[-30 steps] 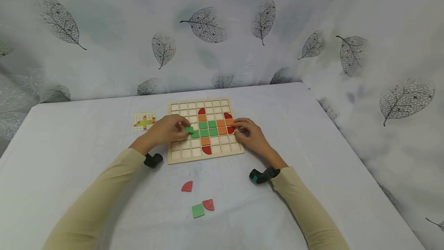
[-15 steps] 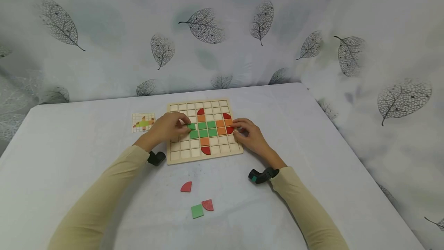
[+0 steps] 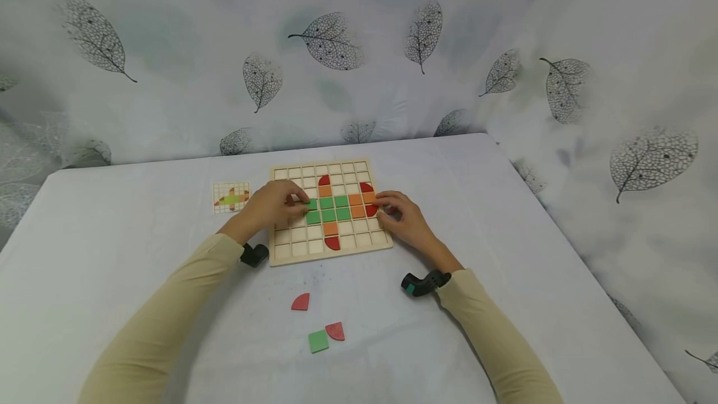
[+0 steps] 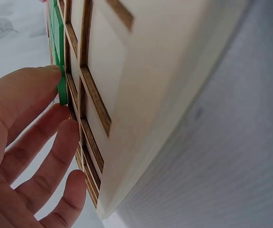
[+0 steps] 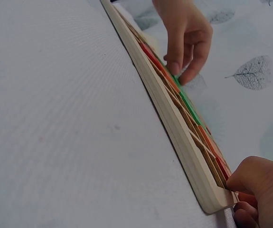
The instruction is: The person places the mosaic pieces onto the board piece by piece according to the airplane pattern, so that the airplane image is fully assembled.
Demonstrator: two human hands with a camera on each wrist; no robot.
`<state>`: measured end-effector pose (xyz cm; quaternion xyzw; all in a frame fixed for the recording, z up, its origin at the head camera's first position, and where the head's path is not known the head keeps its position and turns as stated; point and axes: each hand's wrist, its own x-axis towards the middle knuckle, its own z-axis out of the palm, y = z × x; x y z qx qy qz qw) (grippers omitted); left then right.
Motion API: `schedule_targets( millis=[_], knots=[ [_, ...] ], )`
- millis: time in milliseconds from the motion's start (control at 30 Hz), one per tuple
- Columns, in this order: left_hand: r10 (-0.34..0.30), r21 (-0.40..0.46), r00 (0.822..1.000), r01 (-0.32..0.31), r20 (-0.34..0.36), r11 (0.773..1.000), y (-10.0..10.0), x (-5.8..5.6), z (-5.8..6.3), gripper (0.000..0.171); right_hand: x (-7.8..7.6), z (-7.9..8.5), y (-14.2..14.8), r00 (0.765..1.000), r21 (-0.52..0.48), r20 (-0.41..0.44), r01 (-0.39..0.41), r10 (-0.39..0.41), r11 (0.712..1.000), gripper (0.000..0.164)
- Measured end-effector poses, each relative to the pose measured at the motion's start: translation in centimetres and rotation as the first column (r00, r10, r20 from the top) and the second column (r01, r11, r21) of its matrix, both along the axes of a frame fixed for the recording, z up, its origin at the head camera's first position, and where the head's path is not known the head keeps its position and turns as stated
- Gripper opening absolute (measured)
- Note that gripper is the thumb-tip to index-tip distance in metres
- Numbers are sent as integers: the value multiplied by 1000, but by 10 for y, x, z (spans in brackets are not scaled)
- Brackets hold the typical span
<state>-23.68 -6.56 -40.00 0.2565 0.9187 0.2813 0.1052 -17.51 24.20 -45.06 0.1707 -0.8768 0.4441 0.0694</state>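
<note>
A wooden grid board lies on the table with green and orange square tiles and red quarter-circle tiles set in its cells. My left hand reaches over its left side and pinches a green square tile, which sits at a cell beside the other green ones. In the left wrist view, the thumb touches that green tile and the lower fingers stay loosely bent. At the board's right edge, my right hand grips the rim, thumb on top near a red quarter-circle; some of its fingertips are hidden in the head view.
In front of the board lie two loose red quarter-circles and a loose green square. A small pattern card is left of the board. White cloth covers the table, and a leaf-print curtain hangs behind.
The green tile in my left hand was tilted above the board; it has come down flat into line with the other green tiles. My right hand has stayed at the board's edge.
</note>
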Motion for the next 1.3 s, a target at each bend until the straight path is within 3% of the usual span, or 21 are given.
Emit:
schedule_targets(
  millis=[267, 533, 867, 1300],
  knots=[
    [-24, -5, 998, 24, -57, 1000, 2, 0, -2, 15, 0, 1, 0, 1000, -3, 11, 5, -5, 1000, 28],
    [-20, -23, 999, 19, -31, 1000, 0, 2, 2, 15, -1, 0, 0, 1000, -6, -3, 2, -2, 1000, 27],
    [-75, 4, 995, 76, -68, 997, -8, 11, 2, 11, 1, 2, 0, 1000, -24, -14, -10, 9, 1000, 28],
    [-97, 5, 993, 98, -62, 995, -17, 24, 2, 10, 2, 4, -2, 1000, -9, -13, -1, 1, 1000, 27]
  ],
)
